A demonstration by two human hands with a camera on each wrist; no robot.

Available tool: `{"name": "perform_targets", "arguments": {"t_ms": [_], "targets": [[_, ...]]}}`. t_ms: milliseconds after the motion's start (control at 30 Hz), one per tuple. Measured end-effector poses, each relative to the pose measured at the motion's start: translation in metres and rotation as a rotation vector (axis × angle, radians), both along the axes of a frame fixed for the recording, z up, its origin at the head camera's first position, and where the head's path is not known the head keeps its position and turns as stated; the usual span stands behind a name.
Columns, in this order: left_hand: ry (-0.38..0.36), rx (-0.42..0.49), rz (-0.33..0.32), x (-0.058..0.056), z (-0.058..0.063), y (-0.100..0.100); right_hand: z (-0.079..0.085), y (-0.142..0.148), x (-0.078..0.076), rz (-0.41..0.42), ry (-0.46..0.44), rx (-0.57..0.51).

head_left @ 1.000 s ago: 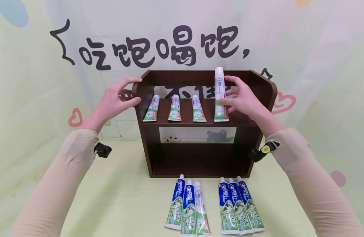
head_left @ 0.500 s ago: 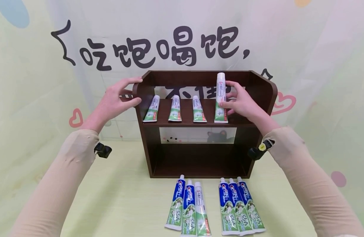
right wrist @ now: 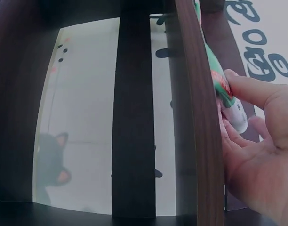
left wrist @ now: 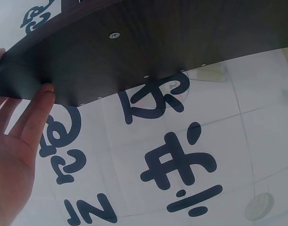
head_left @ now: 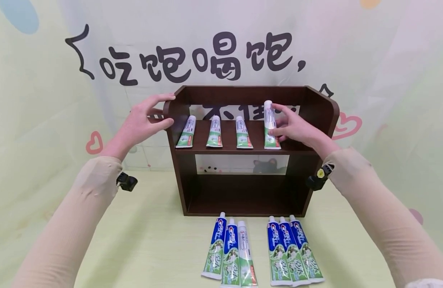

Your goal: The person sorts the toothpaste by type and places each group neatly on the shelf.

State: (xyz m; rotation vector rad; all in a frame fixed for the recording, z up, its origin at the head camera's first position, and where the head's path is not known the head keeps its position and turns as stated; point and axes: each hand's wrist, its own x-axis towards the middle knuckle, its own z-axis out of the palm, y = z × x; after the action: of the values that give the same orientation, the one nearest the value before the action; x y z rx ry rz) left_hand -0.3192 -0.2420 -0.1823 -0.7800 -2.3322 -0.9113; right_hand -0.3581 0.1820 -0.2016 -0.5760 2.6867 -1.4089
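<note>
In the head view, my right hand pinches a white and green toothpaste tube near the right end of the upper shelf. The tube leans back cap-up, its flat end at the shelf's front edge. The right wrist view shows my thumb and fingers on both sides of this toothpaste tube. My left hand grips the top left corner of the dark brown rack. In the left wrist view, fingertips touch the rack's outer side panel. Three matching tubes lean in a row on the upper shelf.
On the table before the rack lie two blue-green toothpaste tubes beside a white-green tube. Three more blue-green tubes overlap at the right. A printed curtain hangs behind the rack, which has an open lower shelf.
The right hand has lowered the toothpaste tube and tilted it back into the upper shelf, so its cap sits lower. The left hand keeps its grip on the rack.
</note>
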Motion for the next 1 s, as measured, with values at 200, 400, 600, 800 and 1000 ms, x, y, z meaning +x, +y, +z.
{"name": "perform_targets", "arguments": {"t_ms": [200, 400, 600, 800, 1000], "targets": [[0.0, 0.001, -0.007, -0.0004, 0.0002, 0.0002, -0.0017, 0.0007, -0.0021, 0.015, -0.029, 0.055], [-0.005, 0.002, -0.011, 0.0002, 0.0001, 0.0005, -0.0017, 0.0042, -0.0048, 0.042, -0.061, 0.1], [-0.008, 0.004, -0.006, -0.0001, -0.0002, 0.0001, 0.0002, 0.0075, -0.0063, 0.082, -0.151, 0.091], [-0.006, -0.003, -0.001, -0.0008, 0.0015, 0.0, 0.004, 0.0069, -0.0053, 0.101, -0.21, 0.083], [-0.015, -0.008, 0.005, 0.0003, 0.0023, -0.0002, 0.0045, 0.0059, -0.0056, 0.115, -0.212, 0.105]]}}
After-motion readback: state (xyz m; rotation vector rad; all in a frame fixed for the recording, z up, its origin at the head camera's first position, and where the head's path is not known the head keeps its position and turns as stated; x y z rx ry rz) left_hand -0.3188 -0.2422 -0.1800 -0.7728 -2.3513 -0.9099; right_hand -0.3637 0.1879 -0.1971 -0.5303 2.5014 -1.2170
